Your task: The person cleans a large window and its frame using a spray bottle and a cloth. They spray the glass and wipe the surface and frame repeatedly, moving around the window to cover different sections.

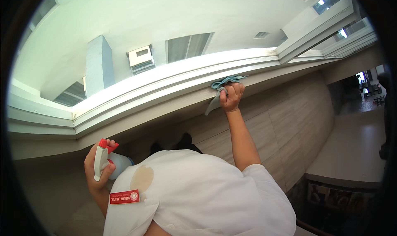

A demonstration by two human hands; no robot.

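In my left hand point(90, 166) is a spray bottle point(119, 165) with a white and red trigger head, held upright close to my shirt. The fingers wrap around its neck and trigger; whether the trigger is pressed I cannot tell. My right hand point(232, 97) grips a bunched light-blue cloth point(228, 80) at the inner edge of the window ledge point(176, 107). One part of the cloth lies on the ledge, and a loose corner hangs below its edge. Just beyond the ledge runs the white window frame point(173, 76).
Through the window I see a wall-mounted air-conditioner unit point(141, 57) and a pale blue column point(100, 62). A white upright frame member point(313, 32) stands to the right. Below the ledge are wood-look tiles point(260, 133) and my dark shoes point(186, 139).
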